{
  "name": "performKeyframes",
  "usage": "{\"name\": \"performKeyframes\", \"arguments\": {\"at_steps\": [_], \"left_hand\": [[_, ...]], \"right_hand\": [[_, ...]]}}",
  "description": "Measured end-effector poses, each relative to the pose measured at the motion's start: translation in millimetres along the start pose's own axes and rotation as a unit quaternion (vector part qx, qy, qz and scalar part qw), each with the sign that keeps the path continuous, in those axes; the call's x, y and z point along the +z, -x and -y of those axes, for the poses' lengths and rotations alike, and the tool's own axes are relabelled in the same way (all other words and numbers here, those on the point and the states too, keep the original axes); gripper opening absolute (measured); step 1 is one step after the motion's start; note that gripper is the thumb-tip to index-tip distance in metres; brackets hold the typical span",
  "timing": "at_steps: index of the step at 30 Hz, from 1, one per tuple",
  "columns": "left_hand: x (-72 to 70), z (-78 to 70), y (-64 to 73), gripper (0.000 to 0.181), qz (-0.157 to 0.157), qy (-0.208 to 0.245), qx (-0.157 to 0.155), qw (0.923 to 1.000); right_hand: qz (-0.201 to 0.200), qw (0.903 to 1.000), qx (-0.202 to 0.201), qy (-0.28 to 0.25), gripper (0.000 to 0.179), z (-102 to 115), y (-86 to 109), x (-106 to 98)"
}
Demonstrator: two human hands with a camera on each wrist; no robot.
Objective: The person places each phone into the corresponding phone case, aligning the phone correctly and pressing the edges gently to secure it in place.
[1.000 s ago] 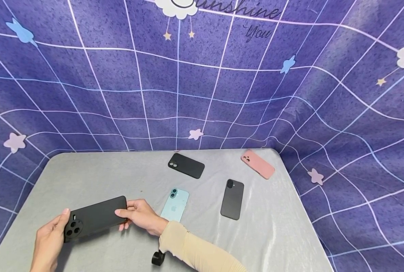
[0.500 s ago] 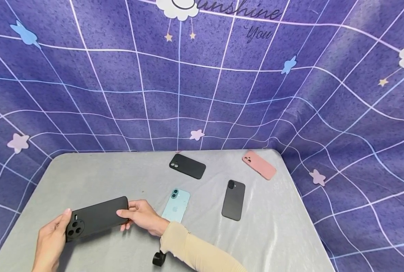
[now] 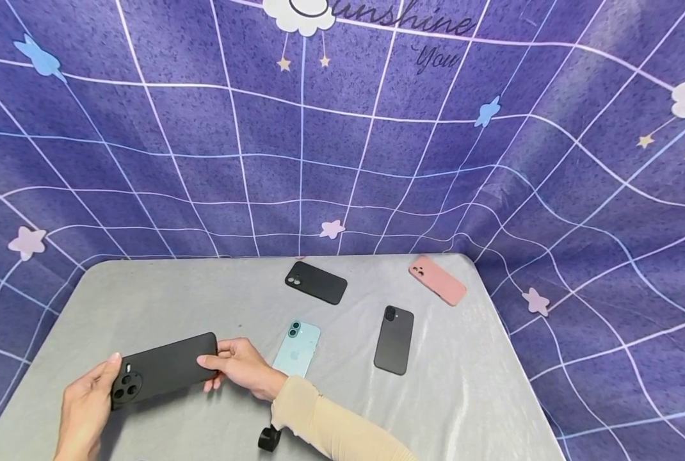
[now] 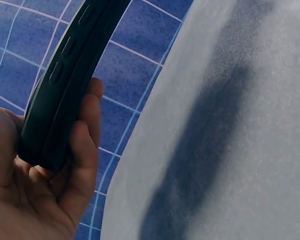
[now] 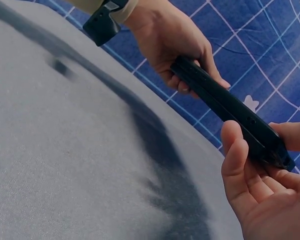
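"Black phone case (image 3: 166, 367), head view: where is it sitting?"

"Being held above the near left part of the grey table (image 3: 175, 291), slanting, back face showing. The left hand (image 3: 86, 400) is gripping the camera end; the right hand (image 3: 241, 366) is pinching the opposite end, thumb pressing the back. Whether a phone is sitting inside, can't tell."

"And across the table?"

"A light-blue phone (image 3: 298, 347) is lying around the table's middle, the right wrist covering its lower end. A dark grey phone (image 3: 394, 340) is lying right of the middle, a second black case (image 3: 316, 282) near the far edge, a pink case (image 3: 437, 280) by the far right corner. A purple cloth (image 3: 342, 147) is hanging behind the table."

"Left wrist view?"

"Left fingers are curling round the case, its side buttons showing. A long shadow (image 4: 190, 150) is falling across the table."

"Right wrist view?"

"Both hands are holding the case by its ends, clear of the table; right thumb and fingers are closing on opposite faces."
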State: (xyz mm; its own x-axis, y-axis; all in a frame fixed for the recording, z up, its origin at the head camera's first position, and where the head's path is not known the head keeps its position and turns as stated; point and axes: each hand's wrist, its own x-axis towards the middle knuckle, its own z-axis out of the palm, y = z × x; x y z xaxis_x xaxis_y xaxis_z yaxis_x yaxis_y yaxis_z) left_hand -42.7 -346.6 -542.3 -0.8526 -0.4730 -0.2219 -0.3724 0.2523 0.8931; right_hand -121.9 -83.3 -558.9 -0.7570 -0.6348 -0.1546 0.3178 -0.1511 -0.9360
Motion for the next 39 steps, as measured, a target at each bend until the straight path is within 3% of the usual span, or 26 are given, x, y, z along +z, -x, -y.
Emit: {"name": "performKeyframes", "arguments": {"at_steps": [10, 22, 28, 39], "left_hand": [[0.2, 0.1, 1.2, 0.032, -0.010, 0.006, -0.004, 0.9999], [-1.0, 1.7, 1.1, 0.029, -0.015, 0.003, -0.018, 0.9997], [-0.5, 1.2, 2.5, 0.035, -0.012, 0.019, 0.000, 0.9997], [-0.8, -0.5, 4.5, 0.032, -0.006, 0.008, 0.013, 0.9999]], "right_hand": [[-0.015, 0.9998, 0.012, 0.001, 0.014, 1.7, -0.5, 1.3], [-0.030, 0.9987, 0.002, 0.041, 0.029, 1.7, -1.7, 5.4], [-0.050, 0.9965, 0.006, 0.067, 0.043, 1.9, -2.6, 6.5], [-0.039, 0.9983, 0.020, 0.040, 0.045, 1.3, -1.0, 10.6]]}}
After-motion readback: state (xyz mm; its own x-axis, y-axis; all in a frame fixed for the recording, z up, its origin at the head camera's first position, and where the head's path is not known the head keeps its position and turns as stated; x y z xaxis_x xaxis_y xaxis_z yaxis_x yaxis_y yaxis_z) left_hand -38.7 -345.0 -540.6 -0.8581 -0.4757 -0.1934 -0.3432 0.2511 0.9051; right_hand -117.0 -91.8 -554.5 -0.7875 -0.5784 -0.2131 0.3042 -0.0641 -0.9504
